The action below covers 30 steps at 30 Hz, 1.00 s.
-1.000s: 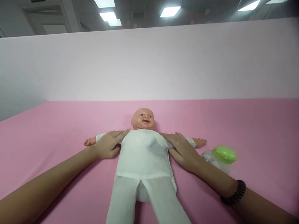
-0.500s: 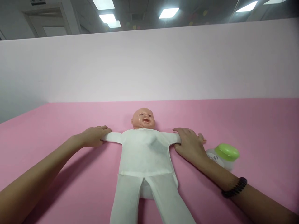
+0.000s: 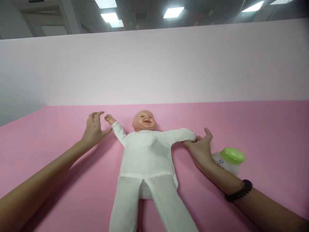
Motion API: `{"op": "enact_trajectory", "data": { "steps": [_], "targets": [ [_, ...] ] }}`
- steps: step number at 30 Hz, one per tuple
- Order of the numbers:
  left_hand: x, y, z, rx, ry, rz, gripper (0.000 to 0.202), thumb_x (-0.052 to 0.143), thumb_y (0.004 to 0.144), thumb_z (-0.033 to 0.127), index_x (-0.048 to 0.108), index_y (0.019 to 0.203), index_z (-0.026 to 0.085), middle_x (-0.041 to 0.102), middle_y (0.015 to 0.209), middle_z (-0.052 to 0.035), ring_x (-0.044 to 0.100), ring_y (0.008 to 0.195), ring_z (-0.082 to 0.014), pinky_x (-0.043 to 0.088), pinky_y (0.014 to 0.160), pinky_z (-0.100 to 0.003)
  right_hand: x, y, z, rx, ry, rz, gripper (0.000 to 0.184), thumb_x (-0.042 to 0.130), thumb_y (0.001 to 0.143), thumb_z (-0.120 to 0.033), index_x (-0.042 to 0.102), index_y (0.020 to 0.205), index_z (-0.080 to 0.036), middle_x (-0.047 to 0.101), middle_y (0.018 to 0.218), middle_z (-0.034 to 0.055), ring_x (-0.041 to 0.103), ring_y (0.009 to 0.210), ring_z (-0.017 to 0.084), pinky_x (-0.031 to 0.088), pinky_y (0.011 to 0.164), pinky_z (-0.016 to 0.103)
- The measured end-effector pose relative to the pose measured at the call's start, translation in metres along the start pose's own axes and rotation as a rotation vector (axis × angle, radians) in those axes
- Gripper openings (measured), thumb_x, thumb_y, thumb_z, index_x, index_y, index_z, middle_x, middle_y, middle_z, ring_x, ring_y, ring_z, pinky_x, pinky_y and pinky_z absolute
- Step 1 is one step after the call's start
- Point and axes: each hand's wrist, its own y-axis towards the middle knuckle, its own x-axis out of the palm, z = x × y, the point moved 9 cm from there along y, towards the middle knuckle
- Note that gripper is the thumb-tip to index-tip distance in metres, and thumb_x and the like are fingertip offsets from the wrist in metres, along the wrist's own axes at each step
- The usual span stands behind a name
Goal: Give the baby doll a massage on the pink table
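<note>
A baby doll (image 3: 146,151) in a white suit lies on its back on the pink surface (image 3: 265,129), head pointing away from me. My left hand (image 3: 94,129) hovers beside the doll's raised arm on the left. Its fingers are curled and apart, the thumb tip close to the sleeve, and it holds nothing. My right hand (image 3: 201,147) lies palm up under the end of the doll's other arm. Its fingers cup the sleeve and the small hand, and its thumb sticks up. A dark bead bracelet (image 3: 238,190) circles my right wrist.
A white bottle with a green cap (image 3: 230,158) lies on the pink surface just right of my right hand. A pale pink wall (image 3: 154,64) rises behind the surface. Ceiling lights show above it.
The doll's arm on the left has swung up toward its head and my left hand has let go of it. My right hand has turned palm up under the other arm.
</note>
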Motion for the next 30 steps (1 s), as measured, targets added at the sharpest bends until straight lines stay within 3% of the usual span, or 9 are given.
{"op": "enact_trajectory", "data": {
  "steps": [3, 5, 7, 10, 14, 17, 23, 26, 30],
  "targets": [
    [0.045, -0.013, -0.024, -0.312, -0.612, -0.139, 0.103, 0.076, 0.075, 0.050, 0.017, 0.155, 0.023, 0.032, 0.157, -0.0231, 0.055, 0.131, -0.0347, 0.053, 0.099, -0.050, 0.002, -0.002, 0.001, 0.024, 0.178, 0.030, 0.120, 0.088, 0.043, -0.018, 0.026, 0.145, -0.028, 0.050, 0.146, 0.0132, 0.053, 0.134, 0.031, 0.045, 0.116, 0.045],
    [0.075, -0.023, -0.022, -0.447, -0.952, -0.290, 0.087, 0.075, 0.078, 0.045, 0.031, 0.149, 0.019, 0.047, 0.149, -0.0221, 0.063, 0.122, -0.0302, 0.053, 0.101, -0.046, 0.007, -0.001, 0.001, 0.018, 0.302, 0.008, 0.100, 0.086, 0.042, -0.014, 0.041, 0.130, -0.026, 0.053, 0.142, 0.0113, 0.055, 0.131, 0.029, 0.051, 0.110, 0.040],
    [0.087, -0.027, -0.010, -0.455, -1.160, -0.373, 0.056, 0.072, 0.079, 0.037, 0.055, 0.127, 0.013, 0.063, 0.131, -0.0184, 0.065, 0.119, -0.0285, 0.051, 0.107, -0.043, 0.016, 0.000, 0.003, 0.046, 0.409, -0.075, 0.081, 0.083, 0.043, -0.010, 0.050, 0.116, -0.025, 0.062, 0.123, 0.0065, 0.062, 0.119, 0.025, 0.058, 0.099, 0.034],
    [0.084, -0.030, 0.008, -0.396, -1.285, -0.381, 0.031, 0.063, 0.083, 0.034, 0.066, 0.105, 0.012, 0.072, 0.114, -0.0137, 0.065, 0.116, -0.0289, 0.049, 0.108, -0.044, 0.031, -0.004, -0.002, 0.094, 0.566, -0.240, 0.058, 0.074, 0.049, -0.007, 0.057, 0.102, -0.027, 0.065, 0.090, -0.0023, 0.067, 0.094, 0.018, 0.062, 0.085, 0.028],
    [0.075, -0.040, 0.023, -0.339, -1.269, -0.303, 0.038, 0.063, 0.088, 0.042, 0.059, 0.116, 0.017, 0.067, 0.127, -0.0117, 0.064, 0.120, -0.0293, 0.051, 0.104, -0.048, 0.039, -0.014, -0.017, 0.104, 0.671, -0.328, 0.041, 0.070, 0.069, -0.025, 0.062, 0.109, -0.028, 0.069, 0.095, 0.0007, 0.069, 0.091, 0.020, 0.064, 0.087, 0.039],
    [0.066, -0.046, 0.026, -0.235, -1.082, -0.184, 0.045, 0.063, 0.091, 0.047, 0.051, 0.125, 0.021, 0.063, 0.132, -0.0109, 0.060, 0.125, -0.0274, 0.050, 0.105, -0.046, 0.035, -0.024, -0.032, -0.057, 0.479, -0.295, 0.055, 0.073, 0.080, -0.036, 0.056, 0.132, -0.029, 0.070, 0.119, 0.0043, 0.067, 0.113, 0.025, 0.060, 0.098, 0.045],
    [0.054, -0.058, 0.058, 0.259, -0.671, -0.183, 0.053, 0.055, 0.097, 0.037, 0.044, 0.147, 0.023, 0.050, 0.149, -0.0134, 0.046, 0.141, -0.0296, 0.039, 0.117, -0.049, 0.063, -0.095, -0.076, -0.942, -0.164, -0.650, 0.057, 0.060, 0.090, -0.010, 0.056, 0.141, -0.034, 0.063, 0.141, 0.0037, 0.055, 0.136, 0.026, 0.044, 0.116, 0.050],
    [0.052, -0.060, 0.063, 0.340, -0.609, -0.173, 0.052, 0.053, 0.098, 0.035, 0.044, 0.147, 0.023, 0.053, 0.144, -0.0134, 0.047, 0.140, -0.0289, 0.039, 0.117, -0.048, 0.067, -0.121, -0.076, -1.239, -0.319, -0.715, 0.061, 0.048, 0.089, -0.001, 0.059, 0.139, -0.034, 0.061, 0.143, 0.0035, 0.050, 0.140, 0.026, 0.036, 0.120, 0.054],
    [0.056, -0.051, 0.042, 0.093, -0.747, -0.125, 0.041, 0.050, 0.099, 0.042, 0.048, 0.135, 0.021, 0.058, 0.136, -0.0125, 0.056, 0.127, -0.0272, 0.049, 0.107, -0.047, 0.056, -0.084, -0.070, -0.850, -0.150, -0.532, 0.057, 0.055, 0.090, -0.011, 0.052, 0.142, -0.034, 0.063, 0.138, 0.0039, 0.059, 0.131, 0.023, 0.048, 0.113, 0.048]
  ]
}}
